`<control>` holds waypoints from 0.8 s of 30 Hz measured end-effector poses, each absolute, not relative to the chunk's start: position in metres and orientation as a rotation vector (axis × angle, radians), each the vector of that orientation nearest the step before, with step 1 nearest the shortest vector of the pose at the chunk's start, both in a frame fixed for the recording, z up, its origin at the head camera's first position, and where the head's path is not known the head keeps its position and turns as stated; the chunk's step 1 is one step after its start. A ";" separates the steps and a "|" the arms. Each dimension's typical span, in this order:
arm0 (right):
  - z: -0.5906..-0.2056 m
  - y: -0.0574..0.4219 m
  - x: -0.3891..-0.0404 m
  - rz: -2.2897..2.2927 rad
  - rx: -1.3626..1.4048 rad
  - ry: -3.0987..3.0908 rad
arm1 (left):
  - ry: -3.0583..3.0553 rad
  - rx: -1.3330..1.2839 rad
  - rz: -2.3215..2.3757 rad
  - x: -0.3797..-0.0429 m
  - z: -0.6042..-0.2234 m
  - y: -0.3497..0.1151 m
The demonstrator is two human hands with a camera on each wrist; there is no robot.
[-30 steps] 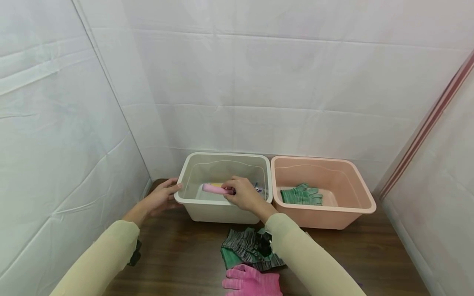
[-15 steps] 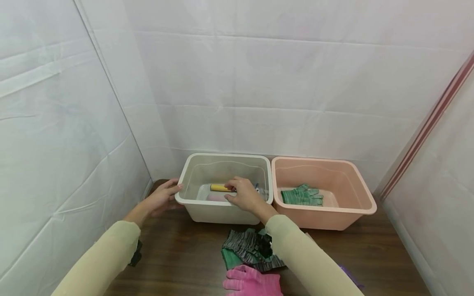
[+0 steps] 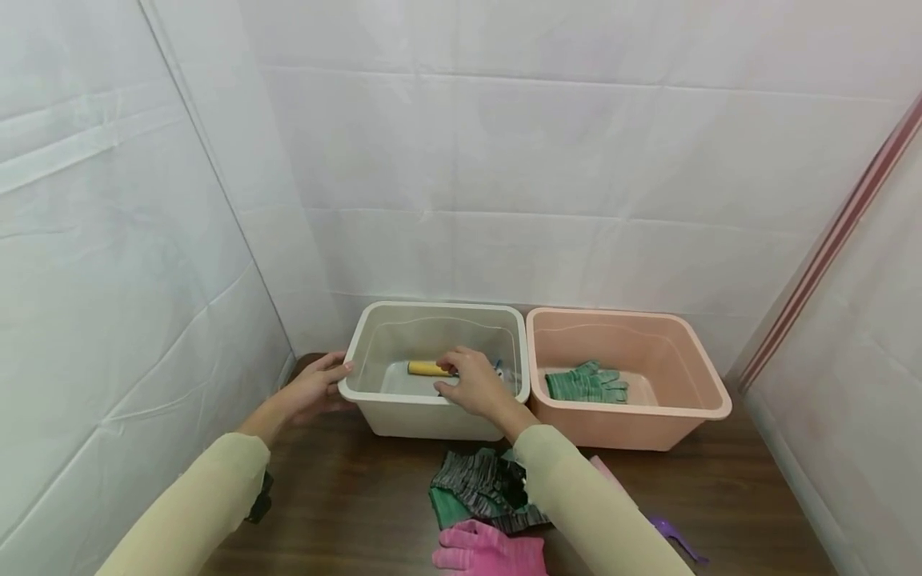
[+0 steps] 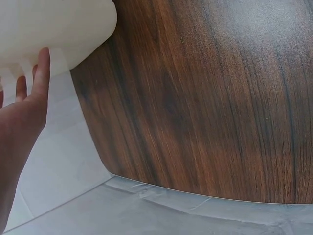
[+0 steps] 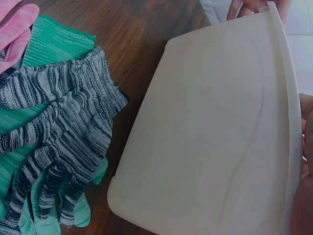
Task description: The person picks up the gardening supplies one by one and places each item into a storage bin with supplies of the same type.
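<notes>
In the head view my left hand rests against the left end of the cream bin, its thumb by the rim. The left wrist view shows its fingers fairly straight along the outer wall. My right hand reaches over the front rim into that bin, thumb and fingers apart, with nothing seen between them. A yellow cylindrical handle lies inside, left of the right fingers. Beside the hand, a small blue-and-white item is partly hidden. The front wall and the hand cover part of the bin floor.
A pink bin stands touching on the right, with a green glove in it. In front lie grey-black striped gloves over green ones, and a pink glove. A purple item lies by the right sleeve.
The right hand has let go of a pink cylindrical item, which dropped into the cream bin and is out of sight now. The left hand stays at the bin's end.
</notes>
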State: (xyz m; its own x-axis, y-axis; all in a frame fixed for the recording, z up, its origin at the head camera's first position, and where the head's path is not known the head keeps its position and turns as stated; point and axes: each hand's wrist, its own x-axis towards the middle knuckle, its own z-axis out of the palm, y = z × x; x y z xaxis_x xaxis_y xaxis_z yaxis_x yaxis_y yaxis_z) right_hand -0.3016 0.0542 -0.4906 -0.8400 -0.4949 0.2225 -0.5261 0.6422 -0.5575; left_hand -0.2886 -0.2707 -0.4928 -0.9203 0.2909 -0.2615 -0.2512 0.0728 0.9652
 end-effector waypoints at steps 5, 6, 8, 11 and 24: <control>-0.495 0.055 -0.300 0.963 0.892 -2.789 | 1.973 0.036 1.897 -0.285 -0.498 -0.270; -0.495 0.055 -0.300 0.960 0.895 -2.786 | 1.972 0.030 1.898 -0.285 -0.498 -0.270; -0.497 0.055 -0.301 0.945 0.897 -2.782 | 1.970 0.030 1.901 -0.285 -0.499 -0.270; -0.496 0.055 -0.302 0.932 0.894 -2.778 | 1.957 0.052 1.911 -0.286 -0.500 -0.271; -0.493 0.054 -0.303 0.953 0.882 -2.759 | 1.976 0.090 1.892 -0.291 -0.495 -0.273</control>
State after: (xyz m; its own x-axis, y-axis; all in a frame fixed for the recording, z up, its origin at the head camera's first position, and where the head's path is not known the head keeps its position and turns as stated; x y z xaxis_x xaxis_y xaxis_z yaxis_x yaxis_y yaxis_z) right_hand -0.3032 0.0543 -0.4929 -0.8286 -0.4935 0.2642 -0.5514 0.6379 -0.5377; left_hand -0.2906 -0.2726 -0.4945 -0.9173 0.3175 -0.2401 -0.2262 0.0806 0.9707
